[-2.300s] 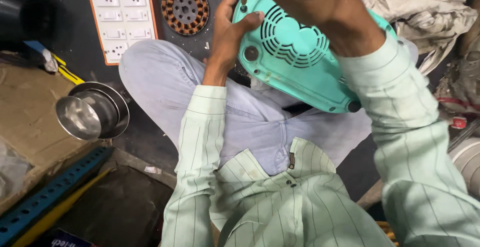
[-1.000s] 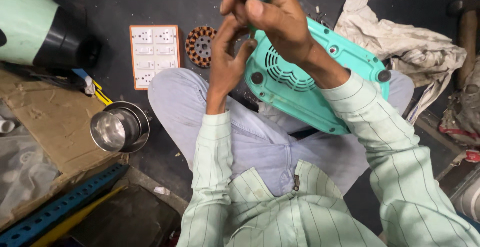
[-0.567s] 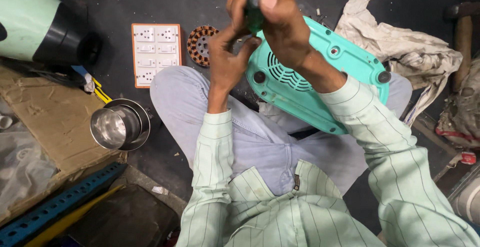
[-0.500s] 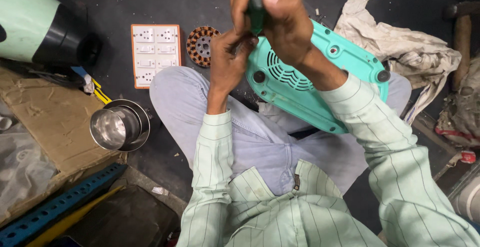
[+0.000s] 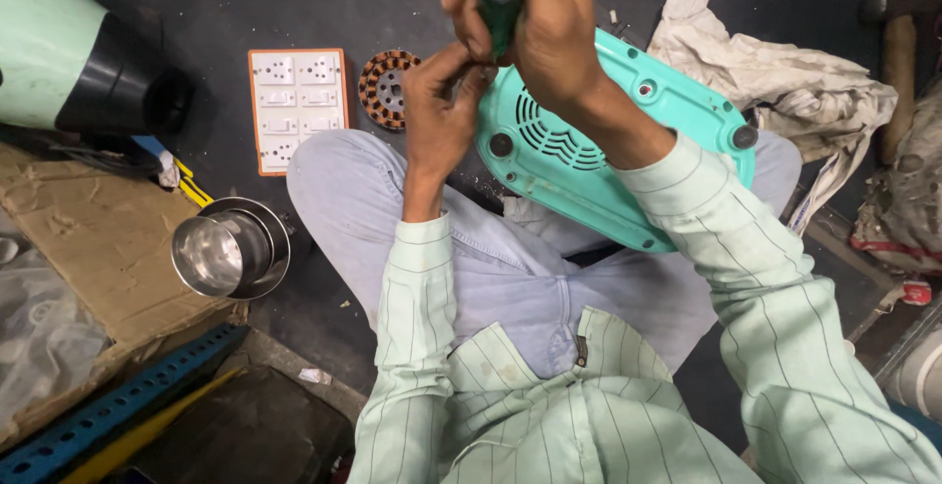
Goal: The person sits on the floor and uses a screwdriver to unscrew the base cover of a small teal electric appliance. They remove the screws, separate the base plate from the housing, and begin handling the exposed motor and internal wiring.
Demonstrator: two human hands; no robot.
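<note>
A turquoise appliance base point(image 5: 599, 165) with vent slots and black feet rests upside down on my lap. My right hand point(image 5: 535, 23) is closed around the dark green handle of a screwdriver point(image 5: 498, 3), held upright over the base's near-left corner. My left hand point(image 5: 440, 111) pinches the lower part of the screwdriver's shaft just beside that corner. The tip of the tool is hidden behind my fingers.
On the dark floor lie a white switch board with an orange frame point(image 5: 297, 106), a copper-wound motor stator point(image 5: 385, 87), a steel cup point(image 5: 228, 249), a pale green appliance body point(image 5: 69, 52), cardboard point(image 5: 88, 249), a crumpled cloth point(image 5: 775, 62) and a blue metal rail point(image 5: 108, 410).
The camera view has shifted down and left, showing more floor. My right hand came up over the screwdriver handle and has turned slightly on it; my left hand stays at the shaft.
</note>
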